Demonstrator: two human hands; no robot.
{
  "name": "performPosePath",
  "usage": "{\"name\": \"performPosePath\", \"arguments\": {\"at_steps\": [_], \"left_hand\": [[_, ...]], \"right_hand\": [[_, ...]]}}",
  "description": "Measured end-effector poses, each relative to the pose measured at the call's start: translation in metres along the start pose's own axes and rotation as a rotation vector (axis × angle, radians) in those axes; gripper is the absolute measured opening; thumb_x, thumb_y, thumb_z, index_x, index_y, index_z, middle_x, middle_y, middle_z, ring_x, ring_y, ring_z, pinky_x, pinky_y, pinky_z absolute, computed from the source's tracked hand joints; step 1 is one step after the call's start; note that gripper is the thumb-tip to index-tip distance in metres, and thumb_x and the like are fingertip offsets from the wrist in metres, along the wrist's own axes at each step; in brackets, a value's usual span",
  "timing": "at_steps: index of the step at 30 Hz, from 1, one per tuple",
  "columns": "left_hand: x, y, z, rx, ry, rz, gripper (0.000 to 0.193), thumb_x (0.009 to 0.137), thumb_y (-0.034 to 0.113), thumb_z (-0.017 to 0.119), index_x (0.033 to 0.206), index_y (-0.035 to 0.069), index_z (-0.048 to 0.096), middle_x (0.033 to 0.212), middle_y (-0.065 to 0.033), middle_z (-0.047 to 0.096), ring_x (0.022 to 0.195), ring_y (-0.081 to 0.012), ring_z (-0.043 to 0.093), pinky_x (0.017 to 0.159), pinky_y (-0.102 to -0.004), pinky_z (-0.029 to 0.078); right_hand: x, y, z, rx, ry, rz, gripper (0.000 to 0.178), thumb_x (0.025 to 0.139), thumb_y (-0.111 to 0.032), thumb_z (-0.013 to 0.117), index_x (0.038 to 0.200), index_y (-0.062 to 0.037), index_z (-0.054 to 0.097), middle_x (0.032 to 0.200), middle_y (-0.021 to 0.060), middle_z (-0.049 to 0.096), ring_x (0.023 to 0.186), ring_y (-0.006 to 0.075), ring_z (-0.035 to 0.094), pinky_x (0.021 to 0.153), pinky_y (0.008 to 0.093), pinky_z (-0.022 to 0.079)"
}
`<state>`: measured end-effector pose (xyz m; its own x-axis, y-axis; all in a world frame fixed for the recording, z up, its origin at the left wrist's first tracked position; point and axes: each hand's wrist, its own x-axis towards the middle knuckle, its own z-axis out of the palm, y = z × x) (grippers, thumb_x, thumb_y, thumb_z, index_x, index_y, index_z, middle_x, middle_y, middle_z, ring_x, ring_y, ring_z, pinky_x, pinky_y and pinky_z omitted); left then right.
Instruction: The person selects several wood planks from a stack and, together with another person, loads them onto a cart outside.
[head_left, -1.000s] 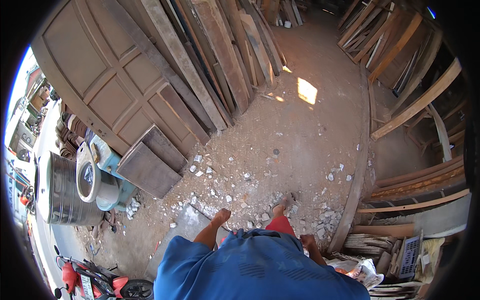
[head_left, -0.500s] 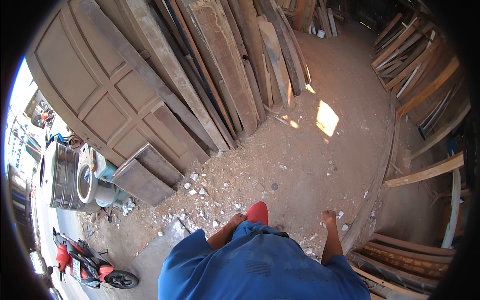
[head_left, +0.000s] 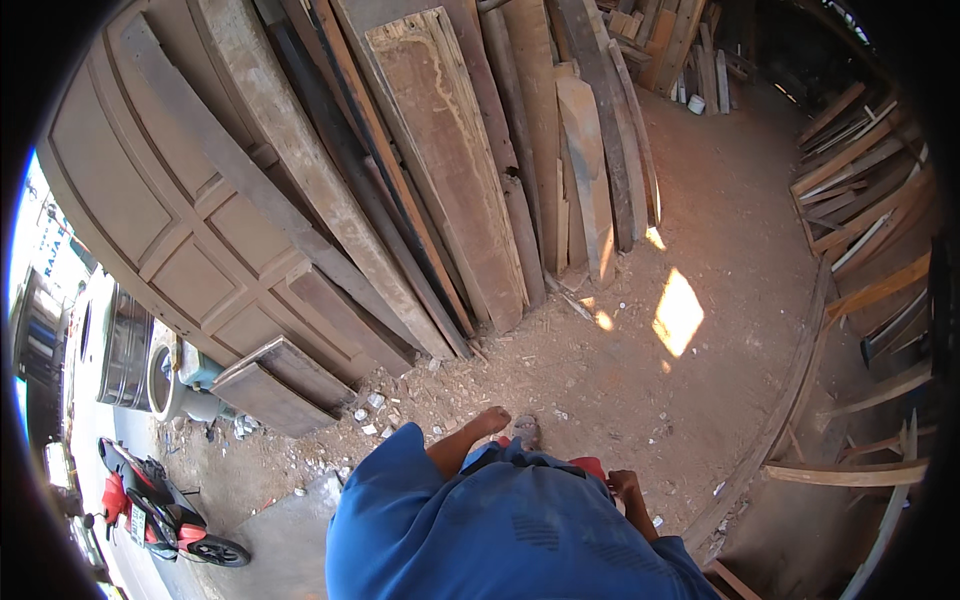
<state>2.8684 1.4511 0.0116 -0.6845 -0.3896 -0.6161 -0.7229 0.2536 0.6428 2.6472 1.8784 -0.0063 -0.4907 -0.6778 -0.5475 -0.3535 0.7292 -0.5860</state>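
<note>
My left hand hangs in front of my blue shirt, its fingers loosely stretched and nothing visible in them. On the other side, my right hand is low by my body. Its fingers are bent and in shadow, and whether they enclose anything is not clear. Next to it, a bit of red cloth at my leg shows past the shirt hem. One foot is forward on the dusty ground, just right of my left hand. Neither hand touches the wood around me.
Long planks and a panelled door lean at the left, with short boards at their foot. Stacked timber and a curved wooden piece lie right. A red motorbike stands lower left. Rubble litters the ground.
The view has turned and moved forward a little. My left hand swung forward and my right hand came back closer to my body. The red cloth now shows on the right side instead.
</note>
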Motion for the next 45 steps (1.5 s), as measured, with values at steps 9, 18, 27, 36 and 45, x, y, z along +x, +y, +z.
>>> {"name": "performPosePath", "arguments": {"at_steps": [9, 18, 27, 36, 45], "left_hand": [[0.148, 0.055, -0.126, -0.69, 0.385, -0.007, 0.035, 0.089, 0.028, 0.064, 0.115, 0.005, 0.063, 0.088, -0.0058, 0.064, 0.08, -0.0148, 0.061, 0.069, -0.0311, 0.048], [0.167, 0.2, -0.4, -0.692, 1.147, 0.141, 0.095, 0.087, 0.039, 0.073, 0.152, -0.003, 0.019, 0.149, -0.0334, 0.032, 0.139, -0.0405, 0.035, 0.113, -0.0453, 0.033], [0.149, 0.237, -0.573, -0.743, 1.165, 0.436, 0.081, 0.081, 0.044, 0.08, 0.134, -0.004, 0.042, 0.126, -0.0171, 0.056, 0.117, -0.0248, 0.052, 0.1, -0.0385, 0.04], [0.142, 0.233, -0.584, -0.827, 0.993, 0.65, 0.082, 0.077, 0.03, 0.085, 0.136, -0.001, 0.037, 0.134, -0.0161, 0.051, 0.126, -0.0263, 0.047, 0.108, -0.0393, 0.035], [0.15, 0.262, -0.548, -0.656, 1.111, 0.489, 0.072, 0.071, 0.027, 0.09, 0.122, 0.005, 0.044, 0.107, -0.0124, 0.06, 0.108, -0.0244, 0.057, 0.094, -0.0379, 0.048]], "right_hand": [[0.105, -0.032, -0.128, 0.286, -0.034, 0.301, 0.019, 0.085, -0.021, 0.058, 0.083, -0.0031, 0.064, 0.074, 0.0098, 0.066, 0.064, 0.0242, 0.063, 0.057, 0.0416, 0.047], [0.358, -0.058, -0.32, 0.583, 0.048, 0.172, 0.021, 0.091, -0.024, 0.059, 0.09, -0.0034, 0.064, 0.071, 0.0072, 0.062, 0.055, 0.0188, 0.059, 0.044, 0.0321, 0.043], [0.469, -0.201, -0.387, 0.449, 0.235, -0.168, 0.011, 0.092, -0.011, 0.055, 0.086, -0.0051, 0.062, 0.075, 0.0, 0.06, 0.065, 0.0127, 0.058, 0.057, 0.0271, 0.046], [0.447, -0.407, -0.34, 0.3, -0.063, -0.203, 0.033, 0.095, -0.018, 0.062, 0.122, -0.0002, 0.061, 0.108, 0.0103, 0.066, 0.098, 0.0192, 0.064, 0.084, 0.0324, 0.053], [0.429, -0.698, -0.426, 0.42, 0.187, -0.809, 0.085, 0.086, -0.05, 0.069, 0.147, 0.0003, 0.037, 0.145, 0.0227, 0.043, 0.131, 0.0289, 0.046, 0.109, 0.0431, 0.04]]}}
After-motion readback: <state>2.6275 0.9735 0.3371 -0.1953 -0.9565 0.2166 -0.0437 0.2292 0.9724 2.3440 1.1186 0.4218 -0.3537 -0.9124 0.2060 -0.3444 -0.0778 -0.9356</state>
